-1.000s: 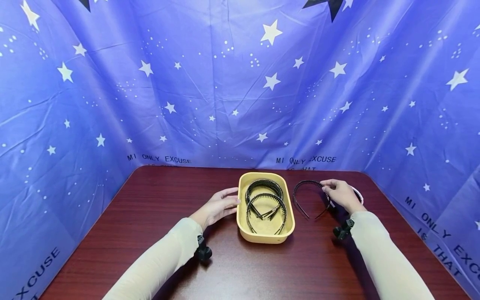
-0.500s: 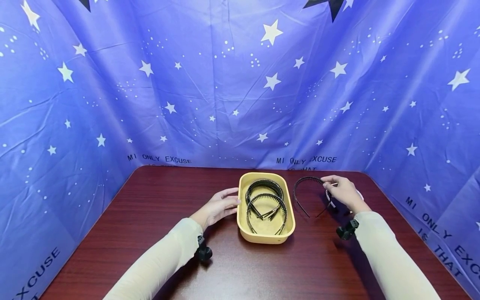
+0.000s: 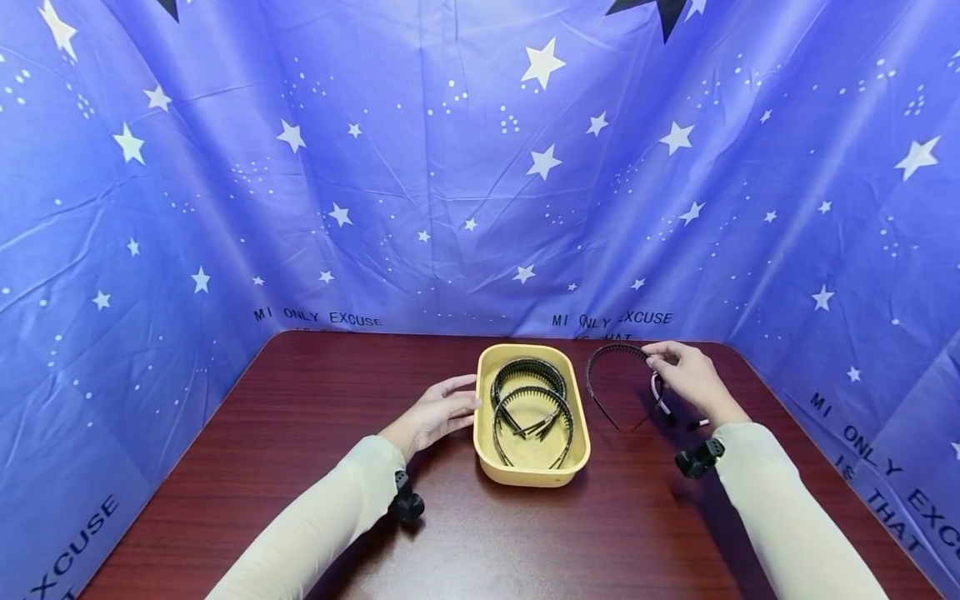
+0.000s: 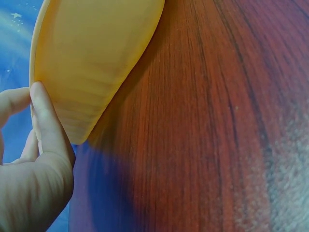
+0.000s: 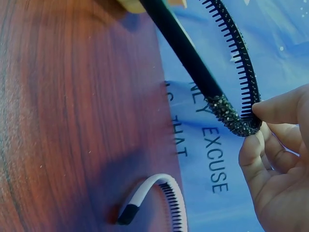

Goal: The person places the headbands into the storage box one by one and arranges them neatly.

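Observation:
My right hand point(image 3: 692, 379) pinches a black toothed headband point(image 3: 617, 348) between thumb and fingertips, right of the box. In the right wrist view, the held headband point(image 5: 227, 116) has a glittery, beaded outer face, and its band hangs above the table. Below that hand lies a white headband point(image 5: 169, 188) with black tips and dark teeth, mostly hidden by the hand in the head view. Several black headbands point(image 3: 528, 367) lie overlapped inside a yellow box point(image 3: 531, 477). My left hand point(image 3: 431, 417) touches the box's left side, its fingertips at the rim and its fingers fairly straight.
The reddish-brown table point(image 3: 315, 467) carries the box near its back middle. A blue curtain point(image 3: 420, 167) with white stars hangs behind and along both sides of the table.
My right hand has lifted the black headband slightly and shifted a little right and away. More of the white headband's ends shows beneath. The left hand and box keep their places.

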Motion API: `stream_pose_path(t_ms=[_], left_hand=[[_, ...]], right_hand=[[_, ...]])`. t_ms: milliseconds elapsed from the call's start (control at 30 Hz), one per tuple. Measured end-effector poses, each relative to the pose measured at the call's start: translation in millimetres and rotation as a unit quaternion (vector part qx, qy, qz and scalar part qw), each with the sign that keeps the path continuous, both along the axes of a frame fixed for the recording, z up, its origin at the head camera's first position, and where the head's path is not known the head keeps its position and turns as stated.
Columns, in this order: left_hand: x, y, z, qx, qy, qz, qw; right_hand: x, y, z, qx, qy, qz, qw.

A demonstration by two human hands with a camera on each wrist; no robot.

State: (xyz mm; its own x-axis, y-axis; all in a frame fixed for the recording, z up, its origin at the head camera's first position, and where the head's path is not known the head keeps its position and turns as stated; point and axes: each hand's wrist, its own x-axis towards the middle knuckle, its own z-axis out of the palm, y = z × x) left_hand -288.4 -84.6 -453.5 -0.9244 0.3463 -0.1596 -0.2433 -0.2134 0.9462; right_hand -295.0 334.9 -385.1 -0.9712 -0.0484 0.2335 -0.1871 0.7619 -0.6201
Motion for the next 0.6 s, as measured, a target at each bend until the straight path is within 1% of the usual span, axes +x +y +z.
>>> stream_pose_path(t_ms=[200,367,600], left_hand=[[0.0,0.3,-0.5,0.001,-0.004,0.000,1.0000],[-0.1,0.9,-0.6,0.004,-0.001,-0.004,1.0000],[0.0,0.5,-0.1,0.001,0.001,-0.002,1.0000]], right_hand=[[2.5,-4.5,7.2,-0.001,0.009,0.005,1.000],[5.6,-10.3,14.3,-0.014,0.020,0.010,1.000],[9.2,-18.9,21.4,-0.032,0.021,0.021,0.999]])
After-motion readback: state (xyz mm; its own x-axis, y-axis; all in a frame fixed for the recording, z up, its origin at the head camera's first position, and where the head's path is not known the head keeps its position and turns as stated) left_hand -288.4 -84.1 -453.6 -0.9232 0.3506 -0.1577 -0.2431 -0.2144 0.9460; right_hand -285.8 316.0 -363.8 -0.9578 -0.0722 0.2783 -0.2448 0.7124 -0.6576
